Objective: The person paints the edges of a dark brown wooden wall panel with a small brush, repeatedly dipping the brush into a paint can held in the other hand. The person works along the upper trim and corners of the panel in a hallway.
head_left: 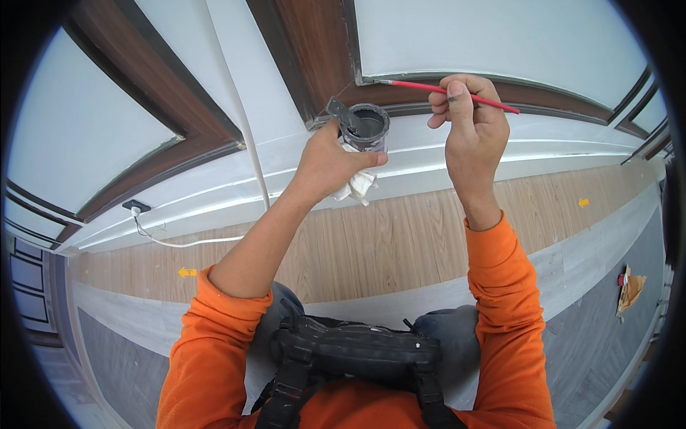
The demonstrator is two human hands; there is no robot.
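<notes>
My left hand [330,159] is wrapped round a small can [373,129] of dark grey paint. A flat dark paint-smeared strip [341,112] lies over the can's rim at its left side, and a crumpled white rag [359,187] hangs below the can in the same hand. Between the thumb and fingers of my right hand [473,132] is a thin paintbrush [416,86] with a red handle. Its tip points left, at the lower left corner of the dark trim [362,79] round a white panel; whether it touches cannot be told. A dark smudge marks my right thumb.
Brown wooden frames [307,32] edge the white wall panels. A white cable [243,121] runs down the wall near a socket [136,207]. Wood-look floor [357,257] bears yellow arrow stickers [187,272]. An orange-brown package [632,293] lies at right. A black waist bag [357,343] sits at my lap.
</notes>
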